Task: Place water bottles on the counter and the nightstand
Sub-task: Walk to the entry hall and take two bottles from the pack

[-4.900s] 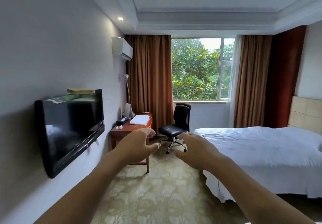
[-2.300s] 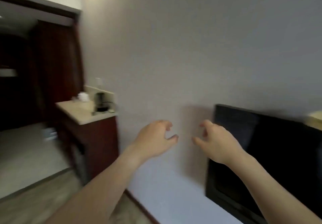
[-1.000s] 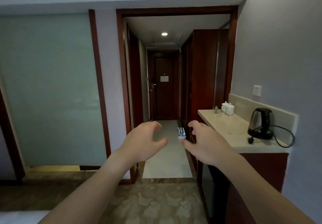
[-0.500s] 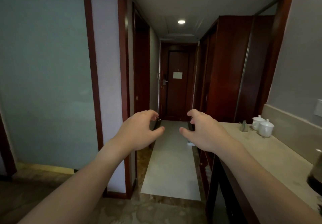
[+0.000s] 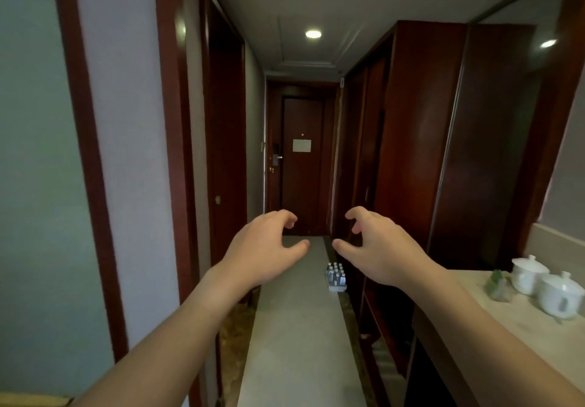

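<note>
A narrow hallway runs away from the viewer toward a dark wooden door (image 5: 302, 166) at the far end, lit by one round ceiling light (image 5: 313, 33). A tall dark-red wardrobe (image 5: 421, 140) lines the right wall, and a pale wall with red-brown frames lines the left. A light floor strip (image 5: 294, 337) runs down the middle of the passage. At the near right, a beige stone tabletop (image 5: 519, 327) carries two white lidded cups (image 5: 547, 286) with a small glass just left of them. Both bare arms reach forward, side by side and apart. The left hand (image 5: 262, 254) and the right hand (image 5: 376, 248) are empty, fingers loosely curled in the air, grasping nothing. A shrink-wrapped pack of bottles (image 5: 336, 276) stands on the floor by the wardrobe's foot, farther off than the hands and below the right hand.
</note>
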Demonstrator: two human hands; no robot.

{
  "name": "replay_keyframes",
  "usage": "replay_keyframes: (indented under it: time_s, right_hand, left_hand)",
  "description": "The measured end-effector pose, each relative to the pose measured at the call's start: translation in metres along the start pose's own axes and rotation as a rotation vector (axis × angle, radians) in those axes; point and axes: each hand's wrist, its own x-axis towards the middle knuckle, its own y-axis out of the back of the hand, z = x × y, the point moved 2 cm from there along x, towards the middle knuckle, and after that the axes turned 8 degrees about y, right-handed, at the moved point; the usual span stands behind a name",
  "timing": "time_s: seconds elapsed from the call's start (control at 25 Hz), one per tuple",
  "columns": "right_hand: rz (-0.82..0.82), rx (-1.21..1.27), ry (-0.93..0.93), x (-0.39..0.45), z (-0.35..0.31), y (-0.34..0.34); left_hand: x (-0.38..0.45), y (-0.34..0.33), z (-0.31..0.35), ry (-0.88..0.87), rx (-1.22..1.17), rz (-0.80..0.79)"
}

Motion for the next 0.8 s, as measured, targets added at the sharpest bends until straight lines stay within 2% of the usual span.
replay_keyframes:
  time_s: [0.24, 0.48, 0.8]
  right_hand:
    - [-0.02, 0.007, -0.003, 0.143, 0.074, -0.086]
    - [-0.004, 0.047, 0.004, 0.315, 0.188, -0.166]
    - [0.006, 0.055, 0.002, 0.551, 0.289, -0.235]
  left_hand:
    - [0.154, -0.08, -0.057, -0.002, -0.013, -0.035]
    - [0.343, -0.172, -0.107, -0.017, 0.027, -0.04]
    - [0.578, -0.236, -0.179, 0.01, 0.012, -0.017]
